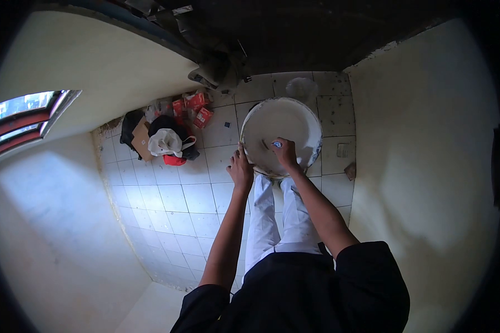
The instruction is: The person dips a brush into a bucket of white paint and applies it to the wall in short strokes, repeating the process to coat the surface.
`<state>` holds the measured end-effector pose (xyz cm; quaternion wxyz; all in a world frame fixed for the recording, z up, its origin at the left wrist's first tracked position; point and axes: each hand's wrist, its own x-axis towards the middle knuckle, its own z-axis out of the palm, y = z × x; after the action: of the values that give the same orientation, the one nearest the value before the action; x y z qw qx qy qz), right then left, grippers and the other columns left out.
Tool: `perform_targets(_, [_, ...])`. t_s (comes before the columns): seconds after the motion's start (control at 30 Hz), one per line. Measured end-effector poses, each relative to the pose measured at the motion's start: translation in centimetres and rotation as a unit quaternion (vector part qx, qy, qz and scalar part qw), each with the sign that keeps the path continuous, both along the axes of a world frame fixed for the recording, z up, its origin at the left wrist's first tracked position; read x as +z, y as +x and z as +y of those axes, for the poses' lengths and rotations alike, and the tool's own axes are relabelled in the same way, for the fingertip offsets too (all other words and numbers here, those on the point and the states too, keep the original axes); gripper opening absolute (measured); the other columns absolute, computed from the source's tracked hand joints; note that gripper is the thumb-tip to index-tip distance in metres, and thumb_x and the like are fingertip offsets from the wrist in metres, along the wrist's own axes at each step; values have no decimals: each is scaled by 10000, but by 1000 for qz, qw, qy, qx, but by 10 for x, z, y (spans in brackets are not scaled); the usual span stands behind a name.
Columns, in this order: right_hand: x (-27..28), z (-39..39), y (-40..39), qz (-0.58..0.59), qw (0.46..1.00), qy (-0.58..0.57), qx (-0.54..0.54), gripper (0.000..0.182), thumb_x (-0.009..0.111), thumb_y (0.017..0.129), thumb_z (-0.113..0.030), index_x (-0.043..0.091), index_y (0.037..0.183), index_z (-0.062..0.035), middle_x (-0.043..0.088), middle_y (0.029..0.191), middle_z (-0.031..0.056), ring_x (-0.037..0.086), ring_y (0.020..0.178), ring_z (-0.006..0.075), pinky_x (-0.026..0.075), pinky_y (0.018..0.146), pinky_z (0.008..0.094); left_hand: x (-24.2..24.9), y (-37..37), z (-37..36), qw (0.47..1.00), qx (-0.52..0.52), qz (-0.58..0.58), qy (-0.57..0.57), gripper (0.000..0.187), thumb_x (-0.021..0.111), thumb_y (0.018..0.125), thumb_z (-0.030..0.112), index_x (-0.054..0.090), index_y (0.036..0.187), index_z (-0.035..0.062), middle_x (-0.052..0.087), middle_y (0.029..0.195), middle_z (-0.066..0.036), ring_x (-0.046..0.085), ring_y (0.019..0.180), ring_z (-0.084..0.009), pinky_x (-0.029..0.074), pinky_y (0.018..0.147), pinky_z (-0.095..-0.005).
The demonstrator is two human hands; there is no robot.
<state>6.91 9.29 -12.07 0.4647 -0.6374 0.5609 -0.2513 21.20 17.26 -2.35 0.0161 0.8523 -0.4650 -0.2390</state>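
Observation:
A large round white bucket (pixel 315 133) stands on the tiled floor in front of my legs, with pale, whitish material inside. My right hand (pixel 286 154) reaches over its near side, fingers closed round the handle of a small tool (pixel 276 144). The tool's dark lower part points into the bucket; its tip is hard to make out. At the bucket's left rim is my left hand (pixel 240 168), its fingers apart and the index finger stretched along the outer edge.
Left of the bucket lie red boxes (pixel 203 117), a white bag (pixel 165 142), dark cloth and cardboard (pixel 141 139). A clear plastic piece (pixel 301 87) lies behind the bucket. A brownish chunk (pixel 350 171) is by the right wall (pixel 422 139).

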Motion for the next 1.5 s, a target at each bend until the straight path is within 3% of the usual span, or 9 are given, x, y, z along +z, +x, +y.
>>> perform_targets(0.23, [-1, -1, -2, -14, 999, 39, -18, 103, 701, 709, -92, 656, 760, -15, 658, 756, 173, 651, 746, 346, 501, 668, 405, -1, 0, -3, 999, 2, -10, 32, 870, 737, 763, 157, 253, 1485, 127, 510, 1276, -119, 512, 1147, -306, 396, 836, -548])
perform_targets(0.53, [16, -5, -15, 29, 997, -62, 28, 189, 720, 748, -87, 571, 837, -11, 625, 761, 158, 649, 672, 317, 503, 603, 394, 2, 1, -4, 999, 2, -1, 35, 851, 713, 782, 184, 243, 1489, 134, 520, 1248, -116, 523, 1124, -311, 397, 851, -569])
perform_targets(0.6, [21, 0, -9, -121, 979, 129, -106, 206, 715, 802, -83, 542, 789, 28, 600, 678, 140, 667, 591, 248, 512, 514, 330, -1, 1, -3, 1000, -2, -5, 28, 841, 707, 786, 184, 247, 1489, 135, 531, 1227, -110, 530, 1114, -302, 401, 844, -564])
perform_targets(0.63, [24, 1, -8, -121, 979, 128, -105, 206, 715, 802, -83, 542, 789, 28, 600, 678, 140, 667, 591, 248, 512, 514, 330, -2, 0, -3, 1000, -1, -5, 27, 841, 707, 786, 184, 247, 1489, 135, 531, 1227, -110, 530, 1114, -302, 401, 844, -564])
perform_targets(0.83, [-8, 19, -2, -90, 986, 71, -119, 187, 669, 856, -109, 546, 801, 20, 594, 672, 136, 667, 578, 226, 521, 509, 324, -5, 1, -1, 1000, -3, -12, 27, 841, 712, 782, 189, 256, 1486, 136, 547, 1191, -90, 540, 1097, -288, 407, 824, -555])
perform_targets(0.93, [-24, 20, -4, 37, 995, -92, -21, 182, 677, 849, -115, 566, 806, 23, 607, 671, 149, 664, 568, 220, 525, 503, 325, -5, 0, 0, 1000, -4, -13, 28, 849, 718, 774, 188, 259, 1486, 135, 547, 1190, -86, 541, 1091, -290, 408, 811, -545])
perform_targets(1.1, [2, 14, -6, -191, 951, 166, -177, 160, 659, 856, -112, 608, 809, 31, 654, 669, 115, 679, 582, 209, 559, 521, 307, -3, 1, 3, 1000, -12, -12, 15, 831, 700, 783, 189, 260, 1486, 133, 543, 1194, -92, 541, 1090, -296, 405, 802, -547])
perform_targets(1.3, [13, 11, -28, -185, 919, 195, -288, 196, 636, 863, -116, 601, 828, 74, 664, 658, 154, 690, 561, 237, 557, 485, 304, -15, 4, 4, 1000, 7, 2, 21, 946, 750, 755, 190, 178, 1508, 197, 510, 1269, -123, 530, 1127, -339, 408, 847, -599])
perform_targets(1.5, [2, 15, -37, -147, 922, 249, -257, 182, 628, 842, -88, 588, 845, 90, 673, 692, 198, 686, 540, 248, 565, 456, 306, -1, 5, 4, 998, 8, 27, 57, 947, 737, 766, 194, 159, 1516, 232, 524, 1225, -128, 549, 1085, -341, 411, 818, -586])
